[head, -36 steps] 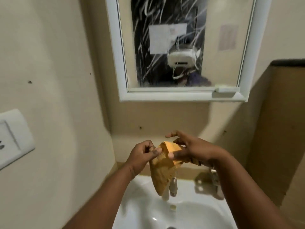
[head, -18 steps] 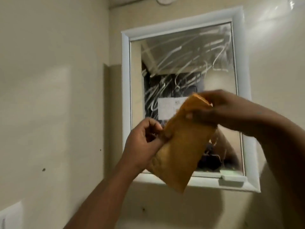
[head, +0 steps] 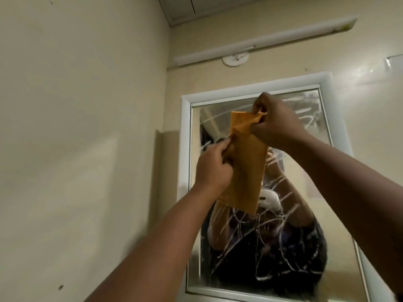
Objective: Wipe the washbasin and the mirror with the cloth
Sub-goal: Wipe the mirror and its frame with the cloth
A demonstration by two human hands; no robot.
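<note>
A folded orange cloth (head: 246, 168) hangs in front of the mirror (head: 305, 247), which has a white frame and white streaks across its glass. My left hand (head: 212, 167) grips the cloth's left edge about halfway up. My right hand (head: 275, 122) pinches its top right corner near the mirror's upper edge. Whether the cloth touches the glass I cannot tell. The washbasin is out of view below.
A cream wall (head: 76, 127) stands close on the left. Above the mirror run a white conduit strip (head: 261, 43) and a round ceiling rose (head: 235, 59). A bit of clear tape (head: 392, 62) sticks to the wall at the upper right.
Both hands have lifted the cloth from over the basin up to the mirror. The view has tilted upward, so the basin and tap have dropped out of sight. The cloth now hangs longer.
</note>
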